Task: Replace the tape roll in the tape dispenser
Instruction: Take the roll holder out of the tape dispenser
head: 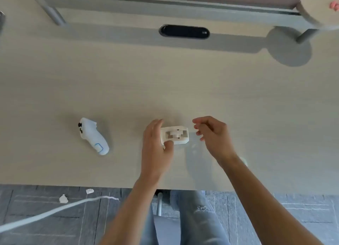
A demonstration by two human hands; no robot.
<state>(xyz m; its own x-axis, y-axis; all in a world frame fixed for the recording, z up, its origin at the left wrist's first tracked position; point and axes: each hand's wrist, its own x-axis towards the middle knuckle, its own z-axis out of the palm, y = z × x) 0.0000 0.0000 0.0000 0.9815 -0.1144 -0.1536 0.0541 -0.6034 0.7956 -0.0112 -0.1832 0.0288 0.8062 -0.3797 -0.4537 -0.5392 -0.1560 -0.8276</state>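
Right now my left hand (156, 149) pinches the small white plastic tape dispenser (175, 135) on the bench (165, 83); my right hand (213, 134) beside it curls loosely, seemingly empty. A weak pinch could let the dispenser skid.

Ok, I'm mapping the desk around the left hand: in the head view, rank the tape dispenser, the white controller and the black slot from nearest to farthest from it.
1. Tape dispenser: touching the left hand, just to its right.
2. White controller: to the hand's left on the desk.
3. Black slot: far back edge of the desk.
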